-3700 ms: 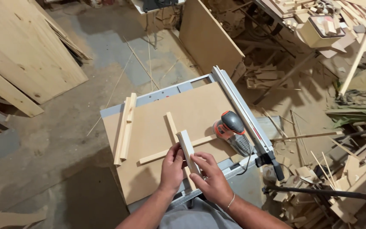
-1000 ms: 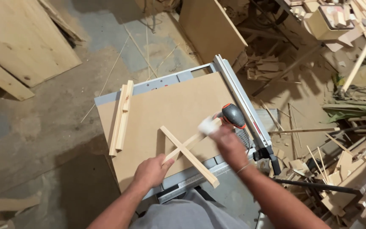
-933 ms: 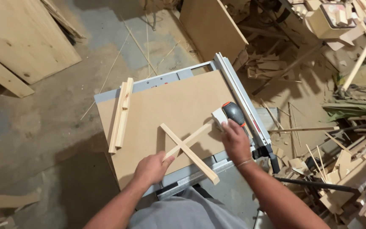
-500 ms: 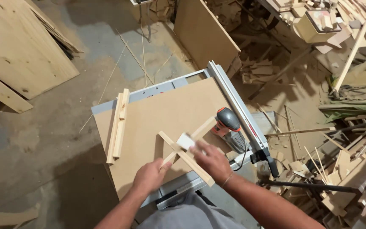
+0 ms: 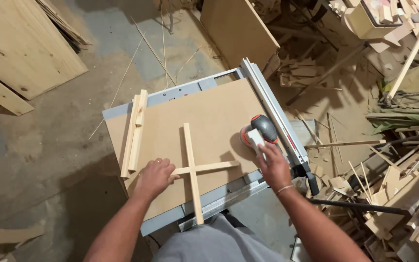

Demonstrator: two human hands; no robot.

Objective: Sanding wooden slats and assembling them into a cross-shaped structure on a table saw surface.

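Dusty concrete floor, pale pine panels and heaps of splintery offcuts surround a table saw topped by a smooth brown fibreboard sheet (image 5: 204, 109). On it lies a cross of two thin square-edged wooden slats (image 5: 191, 170), its long slat overhanging the near edge. The left hand (image 5: 155, 177) rests flat on the cross's short arm, fingers loosely spread. The right hand (image 5: 273, 165) closes its fingers on a small white block (image 5: 256, 138) beside a rounded grey-and-orange sander (image 5: 260, 130). Two joined pale strips (image 5: 135, 131) lie at the sheet's left edge.
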